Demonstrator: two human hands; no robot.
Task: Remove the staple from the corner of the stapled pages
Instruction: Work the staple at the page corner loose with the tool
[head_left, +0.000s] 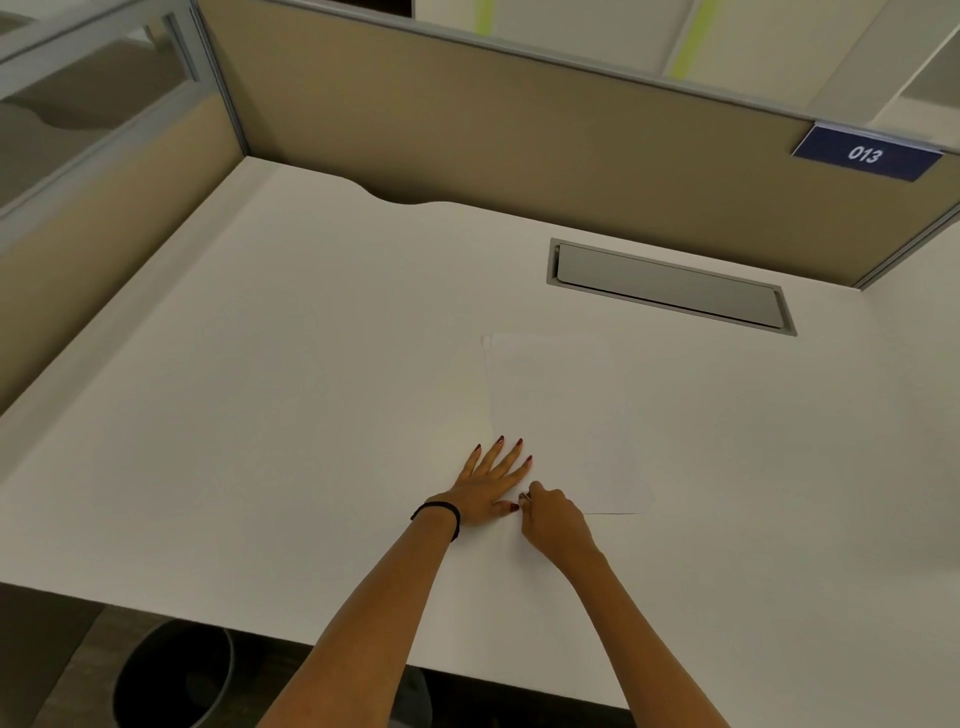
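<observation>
The stapled pages (563, 415) lie flat on the white desk (260, 415), white on white, with their near left corner under my hands. My left hand (488, 486) rests flat with its fingers spread, pressing on the pages' left edge near that corner. My right hand (553, 517) is curled just right of it, its fingertips pinched on a thin silvery bit at the corner, which looks like the staple (524, 497). The corner itself is mostly hidden by both hands.
A grey cable flap (670, 285) is set into the desk behind the pages. Tan partition walls (467, 130) close off the back and left, with a blue "013" label (866, 154) at the right. A dark bin (176, 675) stands below the desk's front edge.
</observation>
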